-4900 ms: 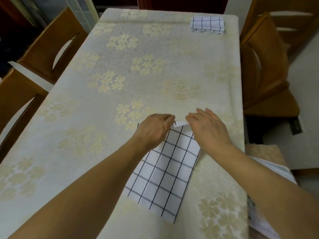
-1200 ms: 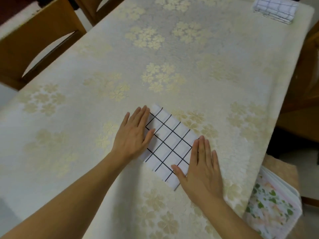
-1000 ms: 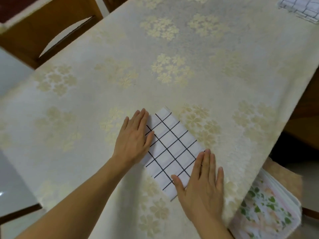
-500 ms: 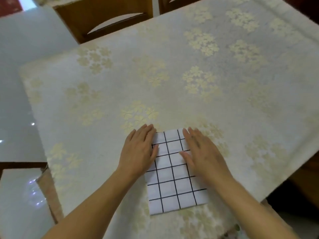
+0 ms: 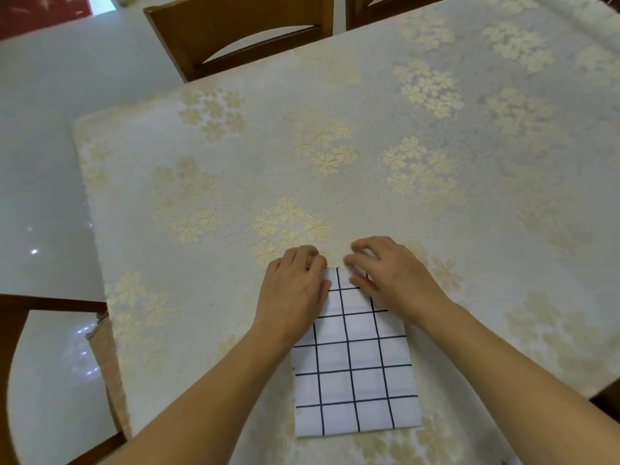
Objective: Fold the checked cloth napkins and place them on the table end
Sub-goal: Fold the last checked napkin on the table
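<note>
I look down from the head camera at a worktop (image 5: 235,156) covered with a cream tablecloth patterned in pale gold flower clusters. A white cloth napkin with a thin black grid check (image 5: 355,370), folded into a tall rectangle, lies flat on the near part of the worktop, close to its near edge. Both of my bare forearms reach in from the bottom of the view to its far end.

My left hand (image 5: 295,286) rests on the far left corner of the napkin, fingers bent down at the edge; I cannot tell whether they pinch the cloth or only press on it. My right hand (image 5: 389,270) sits on the far right corner, fingers curled at the edge and slightly blurred, so I cannot tell its hold either. The two hands are just beside each other, with a narrow strip of napkin showing between them.

A brown wooden chair with a curved slot in its back (image 5: 241,31) stands at the far side of the worktop. Glossy pale floor tiles (image 5: 43,182) show to the left.
</note>
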Demonstrator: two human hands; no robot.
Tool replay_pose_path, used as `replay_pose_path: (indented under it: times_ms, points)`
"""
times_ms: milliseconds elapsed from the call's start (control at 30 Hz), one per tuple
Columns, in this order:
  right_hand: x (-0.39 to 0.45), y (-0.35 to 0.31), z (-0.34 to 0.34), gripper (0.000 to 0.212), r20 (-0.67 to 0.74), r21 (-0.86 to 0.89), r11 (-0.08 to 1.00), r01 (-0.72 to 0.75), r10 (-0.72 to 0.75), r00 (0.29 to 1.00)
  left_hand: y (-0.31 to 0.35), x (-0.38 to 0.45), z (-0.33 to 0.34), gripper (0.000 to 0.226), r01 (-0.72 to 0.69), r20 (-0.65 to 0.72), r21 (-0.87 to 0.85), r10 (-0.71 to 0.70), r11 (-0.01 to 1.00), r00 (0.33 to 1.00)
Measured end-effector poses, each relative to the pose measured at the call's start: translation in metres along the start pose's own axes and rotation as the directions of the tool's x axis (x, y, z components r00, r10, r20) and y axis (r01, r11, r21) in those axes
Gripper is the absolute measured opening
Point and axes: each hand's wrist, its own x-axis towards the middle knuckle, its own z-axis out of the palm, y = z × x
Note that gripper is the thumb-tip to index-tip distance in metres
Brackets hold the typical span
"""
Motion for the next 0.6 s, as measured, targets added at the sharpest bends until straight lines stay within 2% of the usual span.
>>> replay_pose_path:
  times_ms: [233, 400, 600]
  points:
    - [-0.001, -0.001, -0.002, 0.03, 0.028, 0.092, 0.994, -0.052, 0.049, 0.998, 0.004, 0.002, 0.003, 0.01, -0.04, -0.024, -0.035, 0.039, 0.999, 0.999]
    - [0.004, -0.002, -0.003, 0.03, 0.065, 0.096, 0.992, -0.085, 0.079, 0.995, 0.005, 0.004, 0.002, 0.023, -0.023, 0.002, -0.061, 0.024, 0.998, 1.0]
    - [0.008, 0.0, 0.002, 0.02, 0.068, 0.059, 0.996, -0.072, 0.068, 0.995, 0.006, 0.012, 0.004, 0.016, 0.03, 0.028, -0.065, -0.028, 0.997, 0.999]
